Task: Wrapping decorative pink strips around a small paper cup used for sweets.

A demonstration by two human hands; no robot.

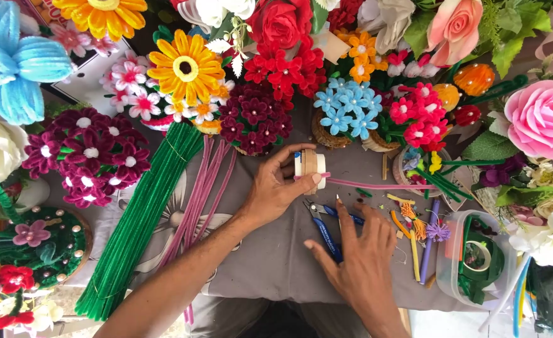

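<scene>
My left hand (276, 191) grips a small wooden spool (310, 164) on its side and pins one end of a pink pipe cleaner (383, 186) against it with the thumb. The pink stem runs to the right across the grey cloth (270, 256). My right hand (358, 263) lies flat, fingers spread, over blue-handled pliers (324, 230), touching them without gripping.
A long bundle of green pipe cleaners (140, 219) and several mauve ones (202, 188) lie to the left. Handmade flower bouquets ring the work area. A clear plastic tub (480, 260) with green tape stands at right, with scraps and short stems (414, 235) beside it.
</scene>
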